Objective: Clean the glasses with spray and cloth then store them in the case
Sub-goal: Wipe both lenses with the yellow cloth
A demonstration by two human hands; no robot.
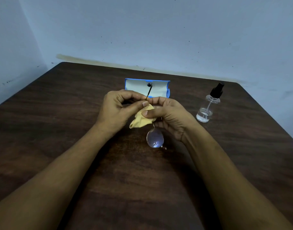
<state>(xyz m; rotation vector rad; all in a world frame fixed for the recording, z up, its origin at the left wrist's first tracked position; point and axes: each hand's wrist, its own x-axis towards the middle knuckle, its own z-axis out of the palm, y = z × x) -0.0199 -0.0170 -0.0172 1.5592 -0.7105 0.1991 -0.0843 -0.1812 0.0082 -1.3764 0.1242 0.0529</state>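
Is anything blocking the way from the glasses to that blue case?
Nothing visible does. The glasses are held in both hands just in front of the open blue case; the spray bottle stands off to the right.

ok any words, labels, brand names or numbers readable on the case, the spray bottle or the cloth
None can be read.
Blue case: open, pale lining, no print visible.
Spray bottle: clear, no label visible.
Yellow cloth: crumpled between both hands, plain where it shows.
Glasses: no marking visible.
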